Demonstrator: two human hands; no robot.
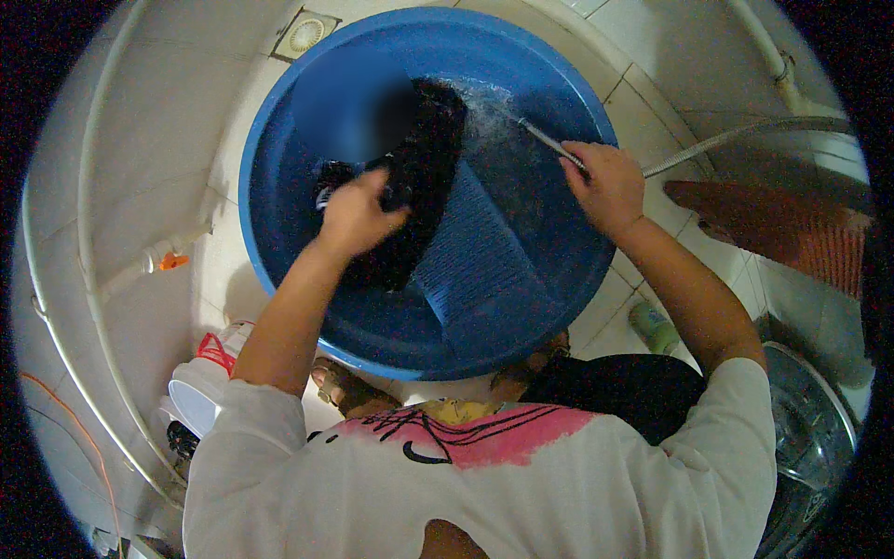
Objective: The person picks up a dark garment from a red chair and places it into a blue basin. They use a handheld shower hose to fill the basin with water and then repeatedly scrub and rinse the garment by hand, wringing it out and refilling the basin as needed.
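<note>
Before me stands a large round blue plastic tub (427, 370) with water in it. My right hand (607, 189) grips a flexible metal hose (552, 143) over the tub's right side. Water churns around the hose's end. A soaked black cloth item (433, 182), seemingly a garment, lies bunched left of the tub's middle. Over its near left part is my left hand (356, 216), thumb and a finger spread against the cloth; whether it pinches any fabric is unclear. A ribbed blue washboard surface (475, 230) slopes beside the cloth. A blurred round patch hides the tub's upper left.
A floor drain (306, 35) lies beyond the tub. White pipes with an orange-handled valve (173, 261) run along the left wall. At left are white containers (195, 391); at right, a green bottle (653, 327), a reddish-brown ribbed board (782, 223) and a transparent basin (810, 412).
</note>
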